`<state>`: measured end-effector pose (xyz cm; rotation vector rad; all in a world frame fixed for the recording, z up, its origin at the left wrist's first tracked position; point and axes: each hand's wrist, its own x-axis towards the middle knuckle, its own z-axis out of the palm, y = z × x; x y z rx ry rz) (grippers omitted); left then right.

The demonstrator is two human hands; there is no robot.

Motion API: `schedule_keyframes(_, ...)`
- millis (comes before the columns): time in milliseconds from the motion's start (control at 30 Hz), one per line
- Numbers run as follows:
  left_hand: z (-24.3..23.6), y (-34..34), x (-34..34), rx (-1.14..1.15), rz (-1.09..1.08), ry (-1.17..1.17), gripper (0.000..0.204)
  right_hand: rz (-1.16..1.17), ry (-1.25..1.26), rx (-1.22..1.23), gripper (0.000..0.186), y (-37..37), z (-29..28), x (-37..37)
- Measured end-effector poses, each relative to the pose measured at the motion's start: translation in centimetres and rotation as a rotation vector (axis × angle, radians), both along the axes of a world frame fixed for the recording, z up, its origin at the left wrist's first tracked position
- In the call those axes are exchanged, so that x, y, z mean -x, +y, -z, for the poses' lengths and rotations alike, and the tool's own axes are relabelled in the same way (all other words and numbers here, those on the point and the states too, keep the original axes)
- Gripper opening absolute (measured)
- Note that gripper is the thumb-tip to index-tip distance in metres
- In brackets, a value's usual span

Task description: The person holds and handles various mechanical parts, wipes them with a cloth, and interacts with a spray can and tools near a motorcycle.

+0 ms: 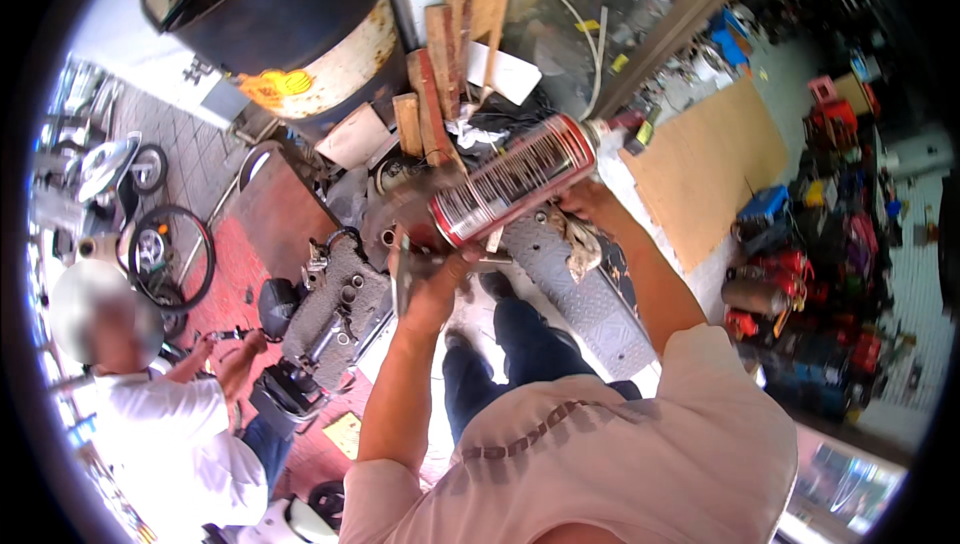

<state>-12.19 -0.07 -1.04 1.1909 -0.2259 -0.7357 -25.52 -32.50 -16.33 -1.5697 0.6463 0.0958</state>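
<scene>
A red, white and black spray can (515, 179) slants across the middle, its nozzle end toward the upper right. Against its lower side, near that end, my right hand (588, 202) has its fingers curled; the can partly hides them, and I cannot tell whether they grip it. A dirty rag (582, 252) lies just below that hand. My left hand (438, 294) is closed around a grey metal part (402, 274) with a flat plate, below the can's base. Beside the base is a brown, blurred shape that I cannot make out.
Metal fittings (350, 294) lie on a grey pad at left. A person (165, 414) works there, holding a dark part. Below my right hand is a textured step plate (590, 294). Wood strips (430, 109) lean by a large drum (300, 34); cardboard (710, 164) and tools flank the right side.
</scene>
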Motion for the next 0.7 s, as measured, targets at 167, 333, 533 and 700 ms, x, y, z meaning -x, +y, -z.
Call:
schedule_keyframes(167, 1.8, -6.7, -1.1, 0.324, -0.154, 0.389, 0.034, 0.091, -0.315, -0.342, 0.079, 6.4, -11.3, 2.7)
schedule_keyframes(333, 2.1, -8.1, -2.5, 0.477, -0.145, 0.516, 0.046, 0.364, -0.113, -0.041, 0.067, 2.5, -10.9, 11.7)
schedule_keyframes(533, 9.6, -7.7, 1.4, 0.278, -0.150, 0.604, 0.053, 0.703, 0.121, -0.097, 0.051, -2.1, -2.7, 26.0)
schedule_keyframes(700, 13.3, -18.1, 7.9, 0.182, 0.114, 0.712, 0.049, 0.764, 0.180, -0.167, 0.045, -9.2, 1.7, 36.2)
